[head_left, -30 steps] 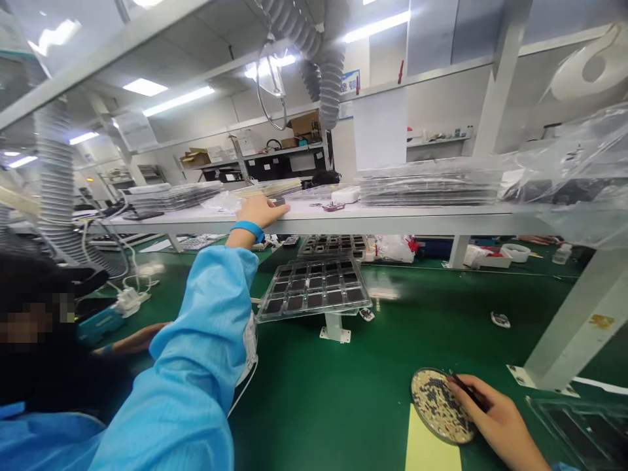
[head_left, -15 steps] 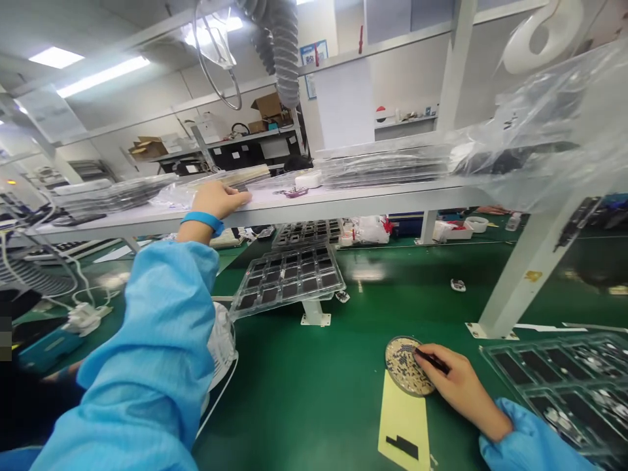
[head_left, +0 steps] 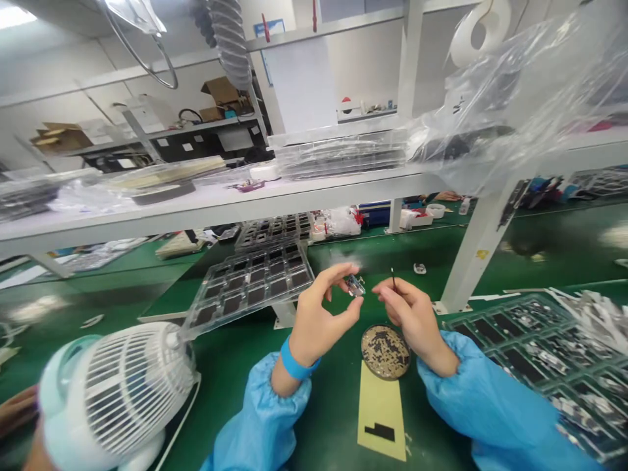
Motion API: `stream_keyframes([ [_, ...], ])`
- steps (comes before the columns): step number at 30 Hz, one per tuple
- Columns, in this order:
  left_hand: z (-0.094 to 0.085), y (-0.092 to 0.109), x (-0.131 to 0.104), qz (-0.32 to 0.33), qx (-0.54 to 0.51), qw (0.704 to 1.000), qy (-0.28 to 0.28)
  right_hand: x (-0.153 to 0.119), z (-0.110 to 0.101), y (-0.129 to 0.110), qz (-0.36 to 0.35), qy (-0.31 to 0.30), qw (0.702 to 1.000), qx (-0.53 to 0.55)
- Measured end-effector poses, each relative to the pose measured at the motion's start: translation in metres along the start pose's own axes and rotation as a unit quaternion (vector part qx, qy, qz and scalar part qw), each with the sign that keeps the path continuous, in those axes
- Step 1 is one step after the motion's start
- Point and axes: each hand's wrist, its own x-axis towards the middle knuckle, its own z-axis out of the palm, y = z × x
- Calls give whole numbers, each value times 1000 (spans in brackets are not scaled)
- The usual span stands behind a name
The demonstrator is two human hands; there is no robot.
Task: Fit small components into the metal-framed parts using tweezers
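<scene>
My left hand, with a blue band at the wrist, pinches a small circuit board between thumb and fingers above the green bench. Close on its right, my right hand grips thin black tweezers, tip pointing up and apart from the board. Whether the tip carries a tiny part is too small to tell. Below my right hand lies a round dish of tiny tan and dark pieces. It overlaps a yellow sheet that has a black strip on it.
A white fan stands at the left, with another person's arm beside it. A clear tray of dark rectangles sits left of my hands. At right are a parts tray and a shelf post. A shelf crosses ahead.
My left hand has come down from the shelf edge and now holds the circuit board. My right hand has lifted the tweezers from the dish toward it. The view has shifted.
</scene>
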Motion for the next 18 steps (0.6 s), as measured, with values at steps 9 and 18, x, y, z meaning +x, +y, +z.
stream_keyframes([
  [9, -1, -22, 8, 60, 101, 993, 26, 44, 14, -22, -19, -80, 994, -65],
  [18, 9, -46, 13, 108, 122, 985, 51, 57, 18, -11, -21, -75, 993, -84],
])
